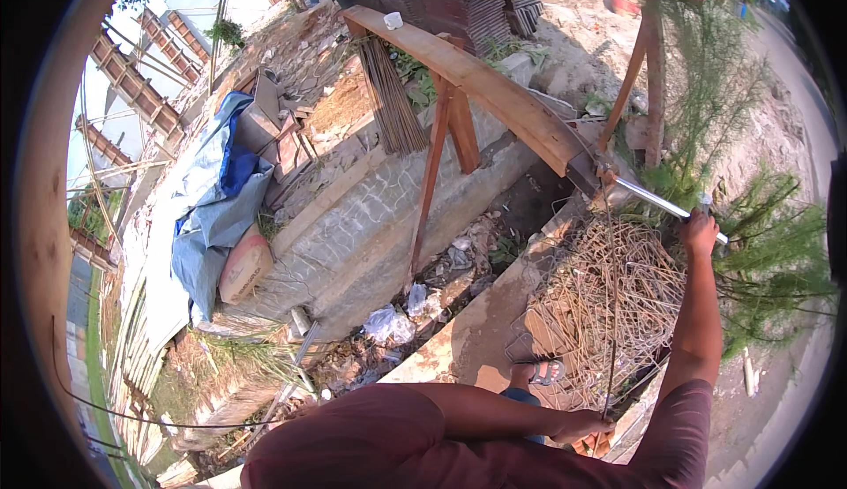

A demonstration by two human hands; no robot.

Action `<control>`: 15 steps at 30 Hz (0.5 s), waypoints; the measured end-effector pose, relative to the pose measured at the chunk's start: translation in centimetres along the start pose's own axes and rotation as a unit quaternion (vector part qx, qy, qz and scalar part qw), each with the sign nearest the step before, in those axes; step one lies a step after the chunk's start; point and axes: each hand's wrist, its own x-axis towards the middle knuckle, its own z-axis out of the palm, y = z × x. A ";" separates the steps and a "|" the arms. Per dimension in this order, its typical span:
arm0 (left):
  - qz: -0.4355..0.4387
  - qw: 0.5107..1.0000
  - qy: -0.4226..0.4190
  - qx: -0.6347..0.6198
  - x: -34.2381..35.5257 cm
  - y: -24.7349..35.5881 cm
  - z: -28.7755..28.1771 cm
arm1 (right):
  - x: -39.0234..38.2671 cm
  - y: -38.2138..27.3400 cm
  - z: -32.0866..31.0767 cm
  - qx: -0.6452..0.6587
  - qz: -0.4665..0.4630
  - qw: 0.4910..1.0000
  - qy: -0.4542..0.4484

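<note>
My right hand (700,231) is closed around a long silver metal pipe (657,199), which reaches to a dark fitting (584,176) at the right end of a raised wooden beam (476,78). My left hand (589,427), low in the picture, is closed on a thin steel bar (610,312) that runs up to that fitting. Below the beam's end lies a tangled pile of thin bent rods (609,282), with my sandalled foot (540,372) beside it.
Wooden props (430,180) support the beam over a concrete ledge (335,215) and littered trench (459,268). A bundle of bars (388,96) leans near stacked sheets (459,8). A blue tarp (212,215) covers things at left. Feathery branches (759,251) border the right side.
</note>
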 end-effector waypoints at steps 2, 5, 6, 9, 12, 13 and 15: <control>-0.019 0.999 0.038 -0.030 -3.6 -1.2 2.2 | -0.9 -1.5 -1.5 -0.005 -0.012 0.999 -0.029; 0.145 0.985 0.003 0.093 -3.9 -8.2 0.3 | -1.8 -1.5 -1.2 -0.026 -0.005 0.999 -0.036; 0.148 0.966 0.011 0.212 -5.2 -8.6 0.5 | -1.2 1.1 1.5 -0.030 0.012 0.999 -0.012; 0.142 0.909 0.061 0.387 -9.0 -10.3 1.3 | -2.2 0.6 2.0 -0.009 0.022 0.999 -0.031; 0.138 0.960 0.131 0.205 -11.3 -13.4 0.5 | -3.6 0.0 1.8 -0.006 0.033 0.999 -0.030; 0.091 0.976 0.177 0.089 -12.6 -14.3 0.2 | -4.1 0.0 1.8 -0.008 0.034 0.999 -0.028; 0.063 0.968 0.245 -0.013 -16.5 -14.2 0.7 | -4.7 2.3 2.5 -0.019 0.034 0.999 -0.016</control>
